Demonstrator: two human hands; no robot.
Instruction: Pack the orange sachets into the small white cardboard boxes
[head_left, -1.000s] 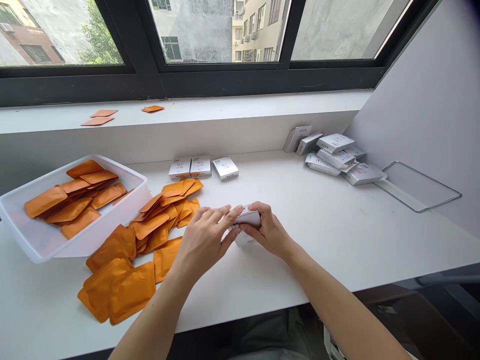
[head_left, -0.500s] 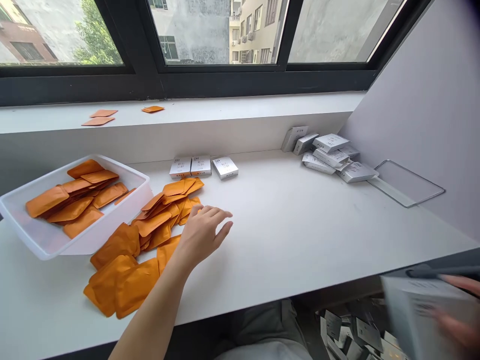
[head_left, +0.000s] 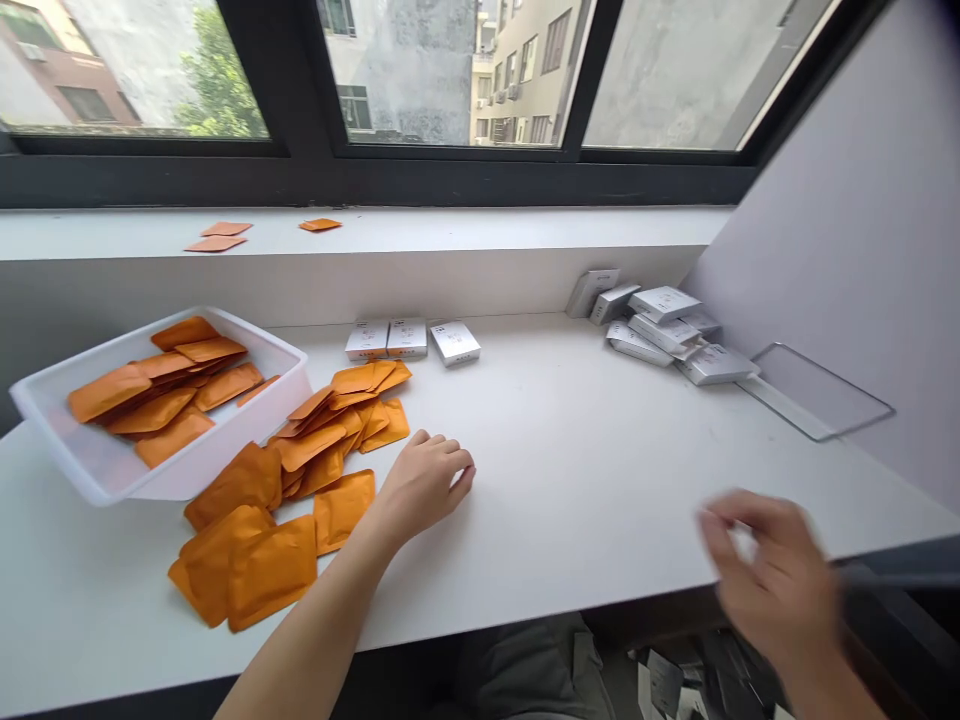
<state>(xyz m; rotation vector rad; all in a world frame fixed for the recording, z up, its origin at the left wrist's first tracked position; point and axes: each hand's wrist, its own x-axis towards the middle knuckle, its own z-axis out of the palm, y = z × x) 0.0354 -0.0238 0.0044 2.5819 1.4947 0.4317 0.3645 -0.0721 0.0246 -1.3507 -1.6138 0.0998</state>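
My left hand [head_left: 427, 485] is over the white table with fingers curled and thumb tip close to the index finger. Nothing shows between them. It is just right of a pile of orange padded pouches [head_left: 307, 450]. More of these lie in front, such as a flat pouch [head_left: 272, 573] at the near left. My right hand [head_left: 772, 570], blurred by motion, is above the table's near right edge. Its thumb and index finger meet in a ring, and I see nothing in it. Small white boxes [head_left: 455, 343] stand beyond my left hand.
A translucent plastic tub [head_left: 292, 385] with orange pouches stands at the left. White boxes [head_left: 664, 303] are heaped at the back right beside a thin rectangular frame [head_left: 862, 385]. Orange packets [head_left: 320, 225] lie on the windowsill. Below the table edge are jumbled boxes [head_left: 667, 685].
My right hand has come up and left from the low right; the white box it had is no longer in it. My left hand's fingers have drawn in. The view has shifted slightly.
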